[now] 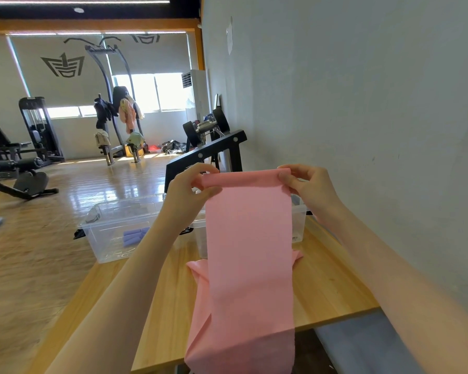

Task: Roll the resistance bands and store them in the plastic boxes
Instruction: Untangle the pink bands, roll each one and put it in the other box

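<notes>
Pink resistance band (250,238) held up by its top edge, draping down over the tabletop (333,287), probably to keep it flat for rolling. Left hand (192,188) and right hand (308,184) each pinching a corner. Plastic boxes (114,228) waiting just behind, purple rolls (134,236) already inside one.

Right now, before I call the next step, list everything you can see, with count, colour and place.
resistance band: one, pink, held up over the table, its lower part draping past the near edge
rolled bands: count unclear, purple-blue, inside the left plastic box
plastic boxes: two, clear, far end of the table; the right one mostly hidden by the band
table: one, light wood, against the wall
gym machines: several, black, across the floor
left hand: pinches the band's top left corner
right hand: pinches the top right corner
</notes>
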